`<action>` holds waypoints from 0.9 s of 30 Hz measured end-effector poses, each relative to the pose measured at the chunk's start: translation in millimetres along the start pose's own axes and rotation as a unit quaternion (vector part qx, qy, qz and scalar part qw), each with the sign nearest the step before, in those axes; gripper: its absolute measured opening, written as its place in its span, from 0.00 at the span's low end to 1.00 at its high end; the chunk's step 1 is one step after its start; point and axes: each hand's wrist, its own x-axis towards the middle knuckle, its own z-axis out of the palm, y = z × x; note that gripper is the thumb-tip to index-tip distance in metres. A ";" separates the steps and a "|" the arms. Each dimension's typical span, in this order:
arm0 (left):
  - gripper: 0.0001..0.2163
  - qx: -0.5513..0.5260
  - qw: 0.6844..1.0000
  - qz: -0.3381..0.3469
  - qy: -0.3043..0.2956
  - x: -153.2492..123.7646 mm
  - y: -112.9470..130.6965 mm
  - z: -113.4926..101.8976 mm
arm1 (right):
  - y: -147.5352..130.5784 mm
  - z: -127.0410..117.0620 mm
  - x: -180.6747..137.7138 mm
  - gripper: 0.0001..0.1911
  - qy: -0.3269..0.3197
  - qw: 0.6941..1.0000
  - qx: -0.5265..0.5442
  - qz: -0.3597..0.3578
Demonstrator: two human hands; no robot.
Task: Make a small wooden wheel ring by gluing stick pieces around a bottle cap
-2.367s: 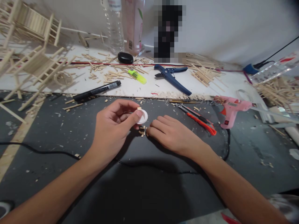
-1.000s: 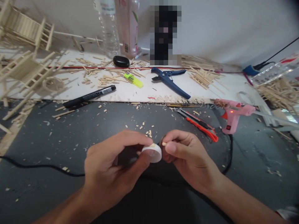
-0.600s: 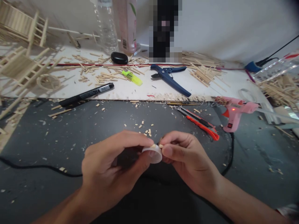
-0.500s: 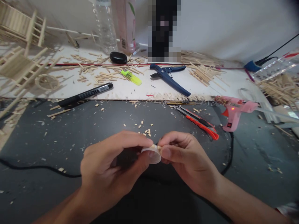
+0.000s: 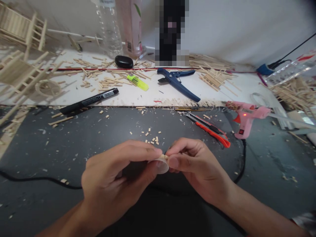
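Near the front of the dark work surface, my left hand [image 5: 118, 177] pinches a small translucent white ring [image 5: 163, 167] between thumb and fingers. Little pale wooden pieces [image 5: 163, 156] sit along the ring's upper edge. My right hand [image 5: 195, 168] is closed, thumb against forefinger, at the ring's right side, on a small wooden piece [image 5: 167, 158] that is mostly covered by the fingertips. Both hands meet at the ring, their tips nearly touching. Just beyond them lie several loose wood chips [image 5: 155, 139].
A pink glue gun [image 5: 247, 115] with a lit red light stands right, its black cord trailing down. A red utility knife [image 5: 209, 130], blue cutters [image 5: 177, 84], black marker [image 5: 90, 101] and yellow highlighter [image 5: 137, 82] lie behind. Stick-built models [image 5: 22, 72] stand left.
Both hands and the ring stay almost in place. The ring has tilted slightly, and the right fingertips have shifted a little against its edge. The whole view has drifted slightly.
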 end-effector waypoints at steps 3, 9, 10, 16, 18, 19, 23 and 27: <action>0.09 -0.001 1.000 0.008 -0.006 1.3 0.1 -1.1 | -0.8 -1.5 -0.9 0.07 -0.009 1.000 0.000 0.000; 0.11 0.006 1.000 0.016 -0.008 0.5 0.2 -2.0 | -2.8 -1.7 0.3 0.07 -0.014 1.000 -0.006 0.004; 0.11 0.008 1.000 0.005 -0.009 -0.4 0.7 -1.8 | -3.0 -1.5 0.7 0.07 -0.015 1.000 -0.008 0.005; 0.08 0.063 0.996 -0.070 0.002 -5.7 4.8 -2.2 | -2.6 0.8 -0.5 0.06 -0.005 0.998 -0.041 -0.041; 0.09 0.096 0.991 -0.089 0.015 -4.8 5.9 -3.0 | -2.1 1.6 -2.7 0.05 0.015 0.993 -0.081 -0.082; 0.08 0.101 0.991 -0.088 0.015 -3.5 6.3 -3.3 | -2.0 1.9 -3.8 0.04 0.023 0.989 -0.103 -0.103; 0.06 0.082 0.996 -0.042 -0.012 3.0 6.7 -4.4 | -2.4 2.7 -6.1 0.03 0.030 0.976 -0.160 -0.142; 0.05 0.087 0.995 -0.034 -0.018 4.4 6.4 -5.6 | -3.8 2.7 -5.2 0.04 0.032 0.974 -0.173 -0.139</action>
